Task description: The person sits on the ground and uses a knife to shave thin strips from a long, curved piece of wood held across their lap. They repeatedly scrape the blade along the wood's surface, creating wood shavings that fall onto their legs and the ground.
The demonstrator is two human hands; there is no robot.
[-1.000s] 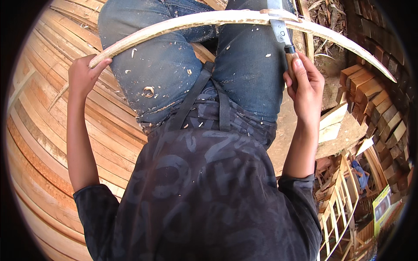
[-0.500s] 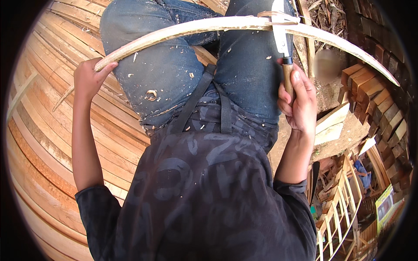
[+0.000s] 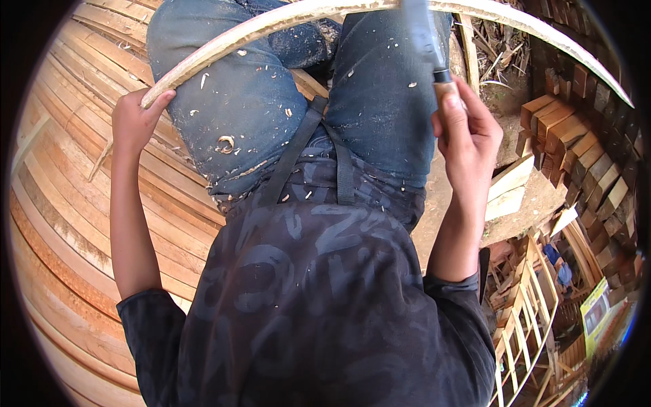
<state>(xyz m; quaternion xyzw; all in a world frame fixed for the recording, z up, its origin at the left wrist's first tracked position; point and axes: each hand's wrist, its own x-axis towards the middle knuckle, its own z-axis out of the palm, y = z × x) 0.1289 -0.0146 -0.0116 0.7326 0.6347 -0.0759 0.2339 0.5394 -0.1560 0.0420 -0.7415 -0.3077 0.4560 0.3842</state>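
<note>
Knife (image 3: 427, 49) is held in the right hand (image 3: 466, 136), while the left hand (image 3: 135, 122) holds the curved wooden strip (image 3: 298, 13) at one end.

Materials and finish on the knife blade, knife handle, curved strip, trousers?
Knife blade: likely steel, smooth; grey-blue sheen, motion-blurred.
Knife handle: probably wood; brown, but mostly covered, finish unclear.
Curved strip: wood or bamboo, seemingly unfinished; pale, with rough brownish patches.
Trousers: likely denim, worn; faded blue cloth.
</note>
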